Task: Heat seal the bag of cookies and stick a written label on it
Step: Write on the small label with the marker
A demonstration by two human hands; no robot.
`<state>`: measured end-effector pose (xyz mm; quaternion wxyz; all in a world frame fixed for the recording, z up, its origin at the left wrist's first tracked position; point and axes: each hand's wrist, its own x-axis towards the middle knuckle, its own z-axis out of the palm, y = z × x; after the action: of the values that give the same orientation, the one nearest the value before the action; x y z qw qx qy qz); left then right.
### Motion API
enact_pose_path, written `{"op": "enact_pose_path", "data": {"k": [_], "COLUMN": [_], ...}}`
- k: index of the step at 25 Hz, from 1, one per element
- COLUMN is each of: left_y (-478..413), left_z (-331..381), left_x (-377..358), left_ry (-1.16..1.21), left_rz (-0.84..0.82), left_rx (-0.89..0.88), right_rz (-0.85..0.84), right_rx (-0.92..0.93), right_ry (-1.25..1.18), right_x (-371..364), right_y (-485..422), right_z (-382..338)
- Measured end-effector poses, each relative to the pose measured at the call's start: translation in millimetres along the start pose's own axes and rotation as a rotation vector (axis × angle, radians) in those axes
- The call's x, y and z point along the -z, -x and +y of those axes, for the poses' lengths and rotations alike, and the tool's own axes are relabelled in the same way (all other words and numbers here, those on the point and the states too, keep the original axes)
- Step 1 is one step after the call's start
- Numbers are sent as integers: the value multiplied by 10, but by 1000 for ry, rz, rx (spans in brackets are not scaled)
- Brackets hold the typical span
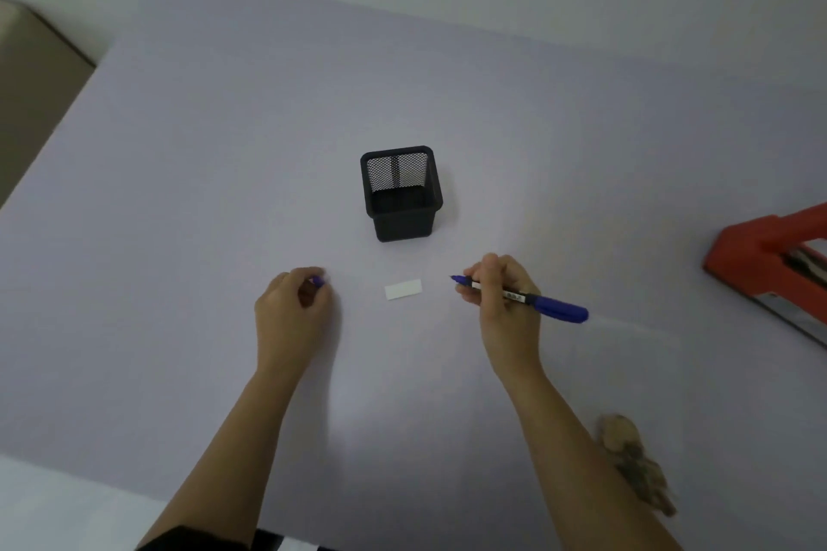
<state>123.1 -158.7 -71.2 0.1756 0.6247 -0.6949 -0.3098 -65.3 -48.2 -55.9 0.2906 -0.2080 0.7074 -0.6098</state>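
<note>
A small blank white label (403, 289) lies flat on the lilac table (223, 148), between my two hands. My right hand (501, 291) grips a blue marker (528, 298), uncapped, with its tip pointing left a short way from the label's right end. My left hand (295, 300) is curled around the marker's blue cap (318, 281), left of the label. The clear bag of cookies (635, 461) lies at the near right, partly hidden behind my right forearm. The red heat sealer (769, 255) sits at the right edge, cut off by the frame.
A black mesh pen holder (399, 192) stands upright just beyond the label, with nothing visible in it. The table's left edge runs diagonally, with a beige surface (31, 81) beyond it. A white wall lies behind the table.
</note>
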Motion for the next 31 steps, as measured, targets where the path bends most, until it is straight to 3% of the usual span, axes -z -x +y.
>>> {"op": "enact_pose_path", "data": {"k": [3, 5, 8, 25, 31], "left_y": [101, 274, 380, 143, 164], "left_z": [43, 69, -14, -48, -38], "left_x": [72, 66, -135, -479, -483], "left_ry": [82, 64, -87, 17, -9], "left_rz": [88, 92, -65, -117, -120], "left_rx": [11, -234, -600, -508, -514], "right_rz": [-9, -23, -34, 63, -20], "right_rx": [87, 186, 253, 252, 304], "right_ry": [121, 186, 193, 232, 297], "right_x": [-163, -258, -368, -416, -398], "right_y": [-60, -104, -140, -62, -72], "right_z": [138, 176, 222, 510, 523]}}
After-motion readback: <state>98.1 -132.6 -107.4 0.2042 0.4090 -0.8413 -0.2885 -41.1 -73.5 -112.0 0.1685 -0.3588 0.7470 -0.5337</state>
